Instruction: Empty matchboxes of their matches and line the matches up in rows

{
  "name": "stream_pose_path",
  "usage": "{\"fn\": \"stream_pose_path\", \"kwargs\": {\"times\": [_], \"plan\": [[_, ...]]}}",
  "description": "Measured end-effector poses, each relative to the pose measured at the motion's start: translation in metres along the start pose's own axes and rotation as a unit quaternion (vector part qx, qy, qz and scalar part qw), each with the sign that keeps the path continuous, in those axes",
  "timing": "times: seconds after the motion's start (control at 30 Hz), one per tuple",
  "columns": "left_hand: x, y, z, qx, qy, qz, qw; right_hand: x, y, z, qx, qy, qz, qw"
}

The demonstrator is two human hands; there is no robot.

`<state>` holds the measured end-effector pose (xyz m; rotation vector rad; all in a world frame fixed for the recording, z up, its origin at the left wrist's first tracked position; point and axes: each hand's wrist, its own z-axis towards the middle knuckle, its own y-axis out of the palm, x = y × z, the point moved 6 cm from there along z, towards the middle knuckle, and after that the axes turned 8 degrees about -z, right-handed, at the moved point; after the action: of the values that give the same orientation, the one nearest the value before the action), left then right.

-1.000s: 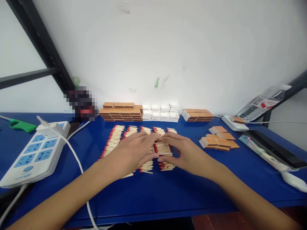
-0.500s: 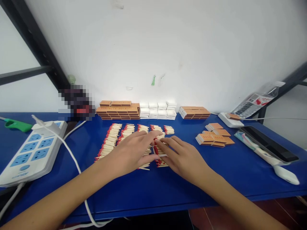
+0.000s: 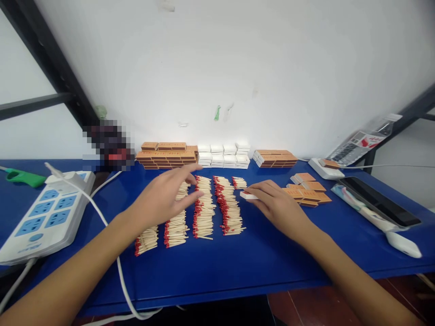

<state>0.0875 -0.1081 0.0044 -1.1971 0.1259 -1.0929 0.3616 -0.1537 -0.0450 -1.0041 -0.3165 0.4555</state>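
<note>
My right hand (image 3: 273, 199) grips a white matchbox tray (image 3: 248, 195) just right of the match rows; some red match heads show in it, partly hidden by my fingers. My left hand (image 3: 166, 192) hovers over the left-hand rows, its thumb and fingers apart and nothing between them. Red-headed matches (image 3: 204, 208) lie in several long rows on the blue table (image 3: 217, 267). A shorter group of matches (image 3: 239, 183) sits at the right. White trays (image 3: 224, 156) are stacked at the back, next to brown matchboxes (image 3: 166, 156).
More matchboxes lie at the back right (image 3: 277, 158) and in a loose pile (image 3: 306, 192). Farther right are a phone (image 3: 380, 201), a wrapped packet (image 3: 363, 208), a white adapter (image 3: 326, 170) and a bottle (image 3: 367, 140). A power strip (image 3: 50, 213) with a cable stands left.
My hands have moved apart from the fourth match row. The right hand has carried the tray rightward; the left has drawn back left and opened.
</note>
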Motion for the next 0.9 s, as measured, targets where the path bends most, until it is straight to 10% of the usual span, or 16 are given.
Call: {"fn": "stream_pose_path", "kwargs": {"times": [0.3, 0.9], "plan": [[-0.061, -0.033, -0.003, 0.052, -0.039, 0.095, 0.993, 0.02, 0.017, 0.017, -0.109, -0.035, 0.062, 0.992], [-0.064, -0.045, -0.004, 0.081, -0.045, 0.106, 0.99, 0.034, 0.019, 0.025, -0.062, 0.037, 0.074, 0.995]]}}
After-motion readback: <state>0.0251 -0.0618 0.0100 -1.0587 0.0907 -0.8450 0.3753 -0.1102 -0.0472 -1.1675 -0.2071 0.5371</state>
